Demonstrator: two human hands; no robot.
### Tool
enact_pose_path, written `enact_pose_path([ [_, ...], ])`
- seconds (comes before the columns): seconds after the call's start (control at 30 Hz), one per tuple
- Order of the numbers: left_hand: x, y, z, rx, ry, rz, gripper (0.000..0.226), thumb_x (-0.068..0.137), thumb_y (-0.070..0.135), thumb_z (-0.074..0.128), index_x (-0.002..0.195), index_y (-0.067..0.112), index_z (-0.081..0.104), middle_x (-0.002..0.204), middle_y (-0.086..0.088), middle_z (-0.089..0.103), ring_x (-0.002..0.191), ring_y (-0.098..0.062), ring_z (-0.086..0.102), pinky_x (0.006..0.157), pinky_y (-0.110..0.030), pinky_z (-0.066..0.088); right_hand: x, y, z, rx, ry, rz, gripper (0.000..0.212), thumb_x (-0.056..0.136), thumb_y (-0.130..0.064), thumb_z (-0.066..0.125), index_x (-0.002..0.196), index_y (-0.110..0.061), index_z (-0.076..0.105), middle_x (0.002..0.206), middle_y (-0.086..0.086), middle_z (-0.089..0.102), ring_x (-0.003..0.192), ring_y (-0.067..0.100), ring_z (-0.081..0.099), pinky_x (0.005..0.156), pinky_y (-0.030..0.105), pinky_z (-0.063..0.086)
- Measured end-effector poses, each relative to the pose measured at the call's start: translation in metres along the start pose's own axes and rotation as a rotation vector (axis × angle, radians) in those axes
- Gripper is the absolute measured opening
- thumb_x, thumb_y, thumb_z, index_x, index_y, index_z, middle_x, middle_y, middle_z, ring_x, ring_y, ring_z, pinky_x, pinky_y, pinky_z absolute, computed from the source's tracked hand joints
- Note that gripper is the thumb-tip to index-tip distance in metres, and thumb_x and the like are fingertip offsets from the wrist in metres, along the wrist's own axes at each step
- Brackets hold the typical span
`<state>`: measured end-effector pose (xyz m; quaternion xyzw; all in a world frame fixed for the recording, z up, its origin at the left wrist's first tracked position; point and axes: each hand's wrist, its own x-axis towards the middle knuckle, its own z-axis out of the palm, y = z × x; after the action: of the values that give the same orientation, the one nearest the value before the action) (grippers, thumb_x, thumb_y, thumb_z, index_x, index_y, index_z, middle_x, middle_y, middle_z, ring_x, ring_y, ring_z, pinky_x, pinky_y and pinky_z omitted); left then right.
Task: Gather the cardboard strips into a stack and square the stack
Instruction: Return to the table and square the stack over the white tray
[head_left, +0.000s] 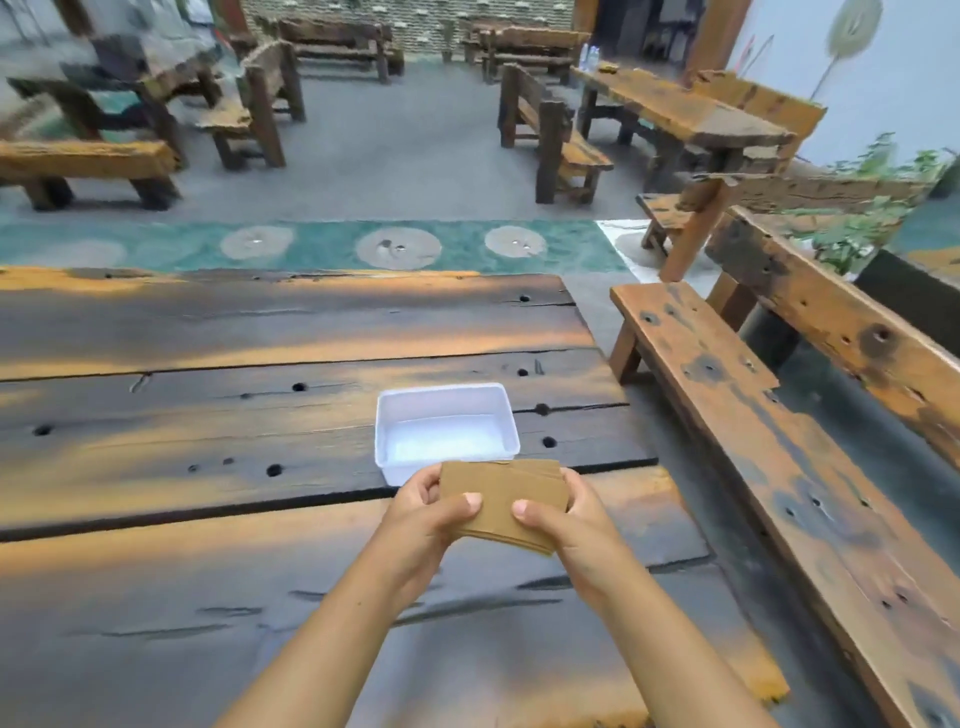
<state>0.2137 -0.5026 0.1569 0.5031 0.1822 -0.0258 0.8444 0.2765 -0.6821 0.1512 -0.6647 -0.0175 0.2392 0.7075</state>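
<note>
Just below the middle of the frame, both hands hold the stack of cardboard strips above the tabletop. The left hand grips the stack's left end, thumb pressed on top and fingers curled underneath; the right hand clamps the right end the same way, thumb on the top face. The strips are not yet flush: along the far edge and the upper right corner several layers step out past one another, and the near right corner fans slightly.

Directly beyond the stack, its far edge overlapping the near rim in the picture, sits a white plastic container, open and resting flat on the dark planks. Left of the hands the tabletop runs wide and bare toward the left edge of the frame; below the hands it is bare too. To the right the tabletop's edge lies near the right forearm, with a narrow floor gap before a wooden bench.
</note>
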Motion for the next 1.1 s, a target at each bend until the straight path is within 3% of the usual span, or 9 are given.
enact_pose_path([
  [0.13,-0.013,0.015,-0.016,0.21,0.017,-0.065,0.072,0.061,0.018,0.081,0.129,0.015,0.058,0.116,-0.01,0.066,0.096,-0.02,0.067,0.085,-0.031,0.054,0.008,-0.001,0.003,-0.017,-0.166,0.041,0.065,0.053,-0.028,0.082,0.114,-0.016,0.063,0.098,0.001,0.079,0.088,0.014,0.074,0.075,0.028,0.056],
  [0.27,-0.023,0.045,-0.028,0.482,-0.053,-0.111,0.066,0.063,0.038,0.086,0.123,0.021,0.065,0.115,-0.003,0.071,0.098,-0.012,0.072,0.084,-0.031,0.058,0.01,-0.01,0.008,-0.054,-0.273,0.054,0.06,0.056,-0.026,0.082,0.113,-0.019,0.065,0.101,0.005,0.078,0.09,0.018,0.074,0.079,0.034,0.056],
  [0.37,-0.026,0.072,-0.025,0.775,-0.177,-0.134,0.061,0.072,0.046,0.08,0.125,0.021,0.067,0.123,-0.004,0.072,0.109,-0.015,0.07,0.095,-0.029,0.055,0.009,-0.028,0.016,-0.232,-0.362,0.035,0.055,0.06,-0.027,0.081,0.112,-0.024,0.064,0.106,0.008,0.077,0.094,0.022,0.074,0.082,0.037,0.059],
  [0.5,-0.022,0.089,-0.014,1.011,-0.276,-0.162,0.063,0.072,0.041,0.079,0.127,0.018,0.061,0.124,-0.009,0.067,0.105,-0.015,0.065,0.091,-0.03,0.051,0.017,-0.059,0.036,-0.554,-0.519,-0.007,0.05,0.065,-0.026,0.082,0.111,-0.029,0.061,0.11,0.007,0.074,0.097,0.022,0.073,0.085,0.037,0.058],
  [0.63,-0.022,0.086,-0.031,0.8,-0.233,-0.102,0.065,0.079,0.029,0.079,0.137,0.016,0.053,0.133,-0.009,0.064,0.121,-0.024,0.064,0.103,-0.038,0.052,0.025,-0.069,0.053,-0.52,-0.514,-0.008,0.064,0.06,-0.029,0.081,0.119,-0.032,0.056,0.113,0.009,0.073,0.092,0.015,0.073,0.084,0.032,0.057],
  [0.77,-0.017,0.072,-0.05,0.524,-0.136,-0.004,0.066,0.077,0.026,0.08,0.137,0.015,0.054,0.135,-0.013,0.064,0.125,-0.027,0.063,0.108,-0.043,0.05,0.024,-0.041,0.074,-0.121,-0.3,0.042,0.077,0.068,-0.024,0.078,0.138,-0.017,0.049,0.13,0.02,0.063,0.113,0.033,0.068,0.098,0.044,0.055],
  [0.83,-0.011,0.063,-0.052,0.435,-0.101,0.013,0.07,0.073,0.031,0.083,0.136,0.016,0.055,0.134,-0.013,0.065,0.123,-0.026,0.065,0.108,-0.046,0.05,0.021,-0.028,0.088,0.081,-0.186,0.062,0.071,0.076,-0.026,0.079,0.139,-0.009,0.05,0.13,0.022,0.065,0.113,0.035,0.068,0.097,0.047,0.055],
  [0.9,-0.006,0.056,-0.051,0.405,-0.071,0.029,0.069,0.073,0.037,0.084,0.134,0.021,0.056,0.132,-0.008,0.067,0.118,-0.021,0.068,0.106,-0.045,0.052,0.018,-0.022,0.099,0.185,-0.106,0.054,0.051,0.087,-0.029,0.074,0.129,-0.003,0.061,0.121,0.025,0.071,0.113,0.041,0.068,0.1,0.056,0.054],
  [1.1,0.001,0.04,-0.041,0.312,0.007,0.114,0.057,0.081,0.036,0.08,0.131,0.029,0.056,0.126,0.007,0.071,0.114,-0.009,0.069,0.086,-0.026,0.058,0.018,-0.029,0.11,0.121,-0.034,0.084,0.032,0.097,-0.041,0.059,0.111,-0.016,0.074,0.101,0.012,0.08,0.096,0.031,0.077,0.088,0.057,0.06],
])
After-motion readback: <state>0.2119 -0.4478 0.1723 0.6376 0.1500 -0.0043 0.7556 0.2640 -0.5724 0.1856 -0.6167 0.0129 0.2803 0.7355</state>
